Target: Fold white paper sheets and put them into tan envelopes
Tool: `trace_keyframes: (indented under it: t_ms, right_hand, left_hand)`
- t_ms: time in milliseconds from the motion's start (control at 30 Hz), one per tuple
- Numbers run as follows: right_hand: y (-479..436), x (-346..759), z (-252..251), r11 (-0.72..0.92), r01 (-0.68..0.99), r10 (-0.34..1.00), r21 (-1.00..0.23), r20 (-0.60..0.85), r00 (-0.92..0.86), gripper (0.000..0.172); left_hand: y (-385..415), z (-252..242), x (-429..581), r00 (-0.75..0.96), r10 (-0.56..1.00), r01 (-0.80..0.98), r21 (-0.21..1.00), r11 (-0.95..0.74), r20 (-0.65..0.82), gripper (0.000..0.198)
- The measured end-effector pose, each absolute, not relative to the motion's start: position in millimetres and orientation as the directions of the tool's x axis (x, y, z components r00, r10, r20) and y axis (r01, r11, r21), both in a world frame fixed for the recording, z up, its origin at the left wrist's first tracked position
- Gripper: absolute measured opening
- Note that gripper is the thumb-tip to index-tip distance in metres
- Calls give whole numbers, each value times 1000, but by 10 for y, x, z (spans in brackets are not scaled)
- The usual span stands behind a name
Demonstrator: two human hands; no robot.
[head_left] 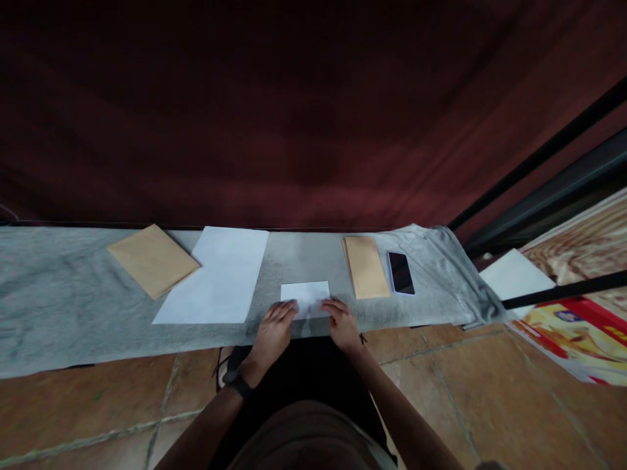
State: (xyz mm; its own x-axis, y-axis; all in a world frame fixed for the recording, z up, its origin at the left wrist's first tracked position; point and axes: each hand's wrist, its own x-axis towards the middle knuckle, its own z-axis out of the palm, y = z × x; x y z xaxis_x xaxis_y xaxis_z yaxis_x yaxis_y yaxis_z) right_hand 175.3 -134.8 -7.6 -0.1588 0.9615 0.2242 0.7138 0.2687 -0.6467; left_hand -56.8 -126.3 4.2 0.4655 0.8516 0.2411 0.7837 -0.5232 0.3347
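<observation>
A small folded white paper (305, 294) lies on the grey cloth (59, 307) right in front of me. My left hand (273, 333) rests flat on its near left corner, fingers stretched out. My right hand (341, 322) presses on its near right edge, fingers extended and together. Neither hand lifts the paper.
A large white sheet (215, 275) and a brown envelope (153, 260) lie to the left. Another brown envelope (365, 266) and a dark phone (400, 272) lie to the right. A dark red curtain hangs behind. Tiled floor, a white sheet (515, 274) and a colourful poster (573, 333) are at right.
</observation>
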Motion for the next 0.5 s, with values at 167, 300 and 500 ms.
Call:
trace_keyframes:
  t_ms: [167,300,500]
  right_hand:
    - [-1162,1396,-21,281,670,959,-687,230,-166,46]
    - [-1080,1163,-54,357,793,933,-494,224,-281,46]
    - [-1124,1272,-169,286,927,949,-241,209,-238,57]
  left_hand:
    - [-1186,44,-330,403,890,823,341,-455,214,55]
    - [-1157,-94,-203,363,914,873,277,-402,181,57]
    - [-1150,-199,-346,280,934,898,283,-337,222,60]
